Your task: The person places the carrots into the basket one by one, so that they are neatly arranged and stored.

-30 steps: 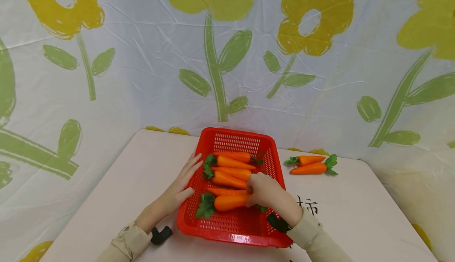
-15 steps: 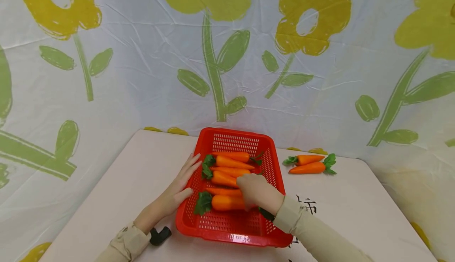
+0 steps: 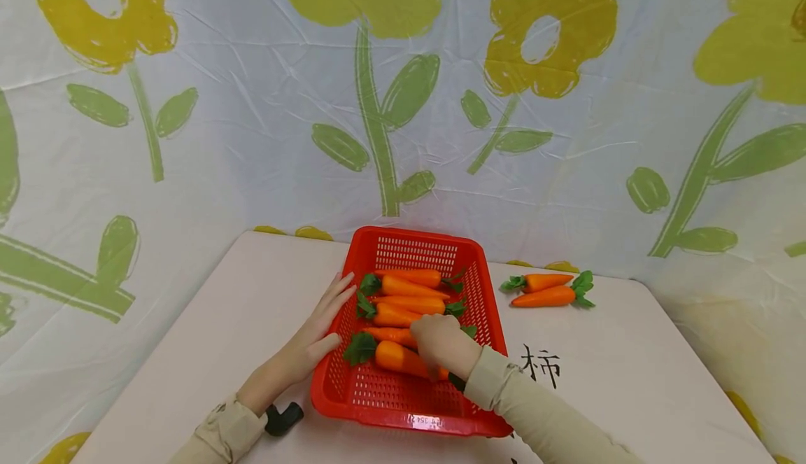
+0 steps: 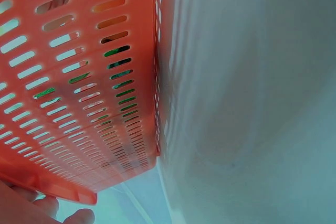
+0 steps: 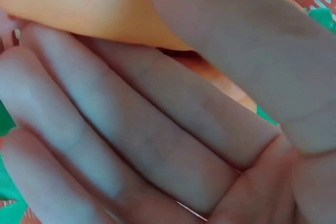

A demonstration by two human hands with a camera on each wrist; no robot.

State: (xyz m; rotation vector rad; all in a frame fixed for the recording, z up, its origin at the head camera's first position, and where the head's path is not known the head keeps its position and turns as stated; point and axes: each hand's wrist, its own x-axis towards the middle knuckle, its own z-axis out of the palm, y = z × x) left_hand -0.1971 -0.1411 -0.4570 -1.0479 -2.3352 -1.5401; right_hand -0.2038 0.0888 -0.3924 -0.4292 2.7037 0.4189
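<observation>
A red plastic basket [image 3: 412,422] with slotted walls stands on the table, holding several orange carrots with green tops lying roughly side by side. Over its front part is my right hand [image 3: 444,345], which pinches the front carrot [image 3: 397,357] between thumb and fingers; in the right wrist view this carrot [image 5: 89,6] shows between them. The carrot's leaves point left, and the hand covers part of its body. My left hand [image 3: 315,338] rests on the basket's left rim with its fingers extended; in the left wrist view the fingertips [image 4: 79,216] show beside the rim.
Two more carrots [image 3: 546,297] lie on the table [image 3: 604,366] right of the basket. A black curved object [image 3: 283,418] is by my left wrist. Black written characters [image 3: 541,366] mark the tabletop. A flower-printed cloth [image 3: 264,135] hangs behind the table.
My right hand has shifted left along the front carrot, whose right end has swung toward the basket's front. The left hand stays on the rim.
</observation>
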